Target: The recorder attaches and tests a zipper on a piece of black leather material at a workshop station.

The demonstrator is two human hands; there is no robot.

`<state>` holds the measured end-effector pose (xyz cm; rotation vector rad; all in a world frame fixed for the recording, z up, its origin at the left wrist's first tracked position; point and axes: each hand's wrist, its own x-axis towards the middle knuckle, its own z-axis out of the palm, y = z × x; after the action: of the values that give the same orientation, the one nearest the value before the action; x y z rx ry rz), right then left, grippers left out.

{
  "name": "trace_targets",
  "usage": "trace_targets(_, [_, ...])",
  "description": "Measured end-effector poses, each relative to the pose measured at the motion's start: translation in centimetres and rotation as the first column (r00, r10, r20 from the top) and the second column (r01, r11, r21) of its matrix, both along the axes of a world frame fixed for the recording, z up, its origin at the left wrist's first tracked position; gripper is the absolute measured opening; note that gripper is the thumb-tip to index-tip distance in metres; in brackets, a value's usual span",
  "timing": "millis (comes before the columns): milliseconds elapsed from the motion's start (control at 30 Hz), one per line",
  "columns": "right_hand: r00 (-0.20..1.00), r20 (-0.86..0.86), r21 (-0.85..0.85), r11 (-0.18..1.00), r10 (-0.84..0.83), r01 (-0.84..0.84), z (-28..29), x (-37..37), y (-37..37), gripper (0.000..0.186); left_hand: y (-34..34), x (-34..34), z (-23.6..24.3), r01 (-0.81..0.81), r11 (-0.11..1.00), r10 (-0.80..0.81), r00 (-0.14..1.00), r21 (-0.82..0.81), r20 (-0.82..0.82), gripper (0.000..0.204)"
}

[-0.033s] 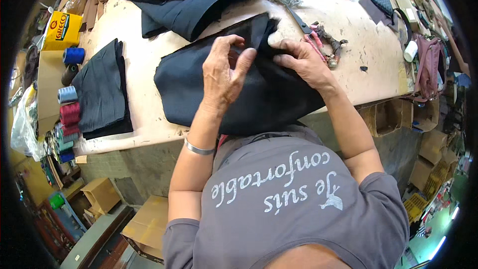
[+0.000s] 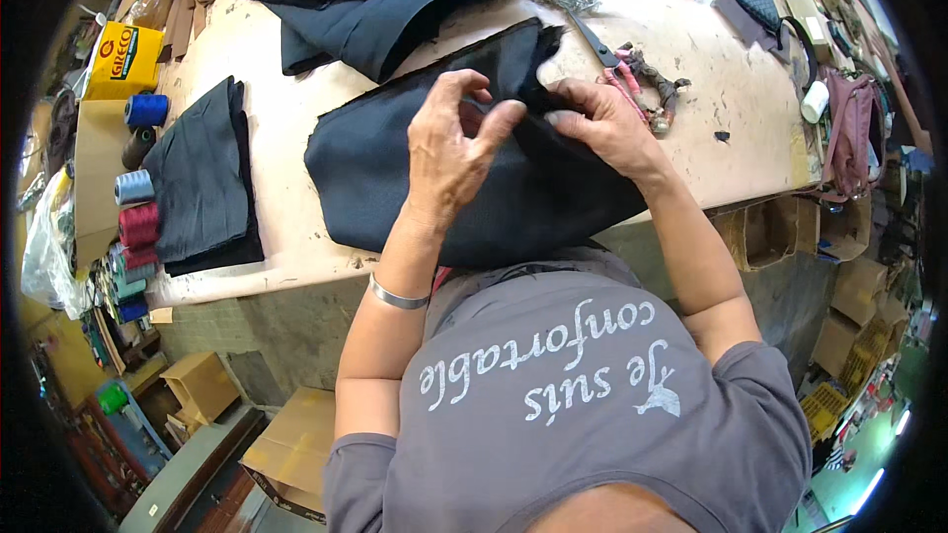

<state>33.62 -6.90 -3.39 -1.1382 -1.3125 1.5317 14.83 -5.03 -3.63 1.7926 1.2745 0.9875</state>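
A piece of black cloth [image 2: 395, 178] lies across the table's near edge, in front of my body. My right hand [image 2: 604, 123] pinches the cloth's far right edge between thumb and fingers, where the fabric is bunched and raised. My left hand [image 2: 449, 143] is over the middle of the cloth, thumb and curled fingers apart, with a gap between them. The left thumb tip comes close to the bunched part; whether it touches, I cannot tell. Scissors [image 2: 614, 67] with red-wrapped handles lie just beyond my right hand.
Folded black cloth [image 2: 202, 178] lies at the left, beside thread spools [image 2: 146, 111] and a yellow box [image 2: 122, 61]. A larger heap of black cloth [image 2: 365, 0] covers the far side. Cardboard boxes [image 2: 291, 449] stand below the table [image 2: 286, 262].
My left hand has shifted slightly right, toward the right hand. The cloth's far right corner has moved a little up and to the right.
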Motion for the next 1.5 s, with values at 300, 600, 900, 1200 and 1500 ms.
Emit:
trace_targets(300, [0.854,-0.304,0.07,0.884,-0.423,0.463,-1.1,0.6,0.1,0.02,-0.8,-1.6,2.3,-0.078,0.934,0.053,0.995,0.349,0.082,0.005])
trace_targets(600, [0.841,-0.202,-0.124,0.865,-0.501,0.485,-4.3,4.5,0.1,0.016,-9.4,-5.6,7.3,0.67,0.719,-0.691,0.719,-0.187,-0.079,0.007])
trace_targets(900, [0.715,0.368,0.518,0.77,-0.594,0.373,-3.6,3.3,4.1,0.039,-8.0,-5.4,2.0,0.167,0.963,-0.252,0.832,-0.21,-0.494,0.045])
trace_targets(1200, [0.42,0.783,0.607,0.712,-0.459,-0.353,-4.0,-4.1,7.0,0.037,-10.1,-8.4,-2.3,-0.287,0.931,0.365,0.723,0.226,-0.586,0.043])
trace_targets(1500, [0.608,0.781,0.512,0.702,-0.141,-0.495,1.2,-6.7,8.2,0.021,-12.0,-10.0,-2.7,-0.127,0.988,0.149,0.908,0.082,-0.391,0.033])
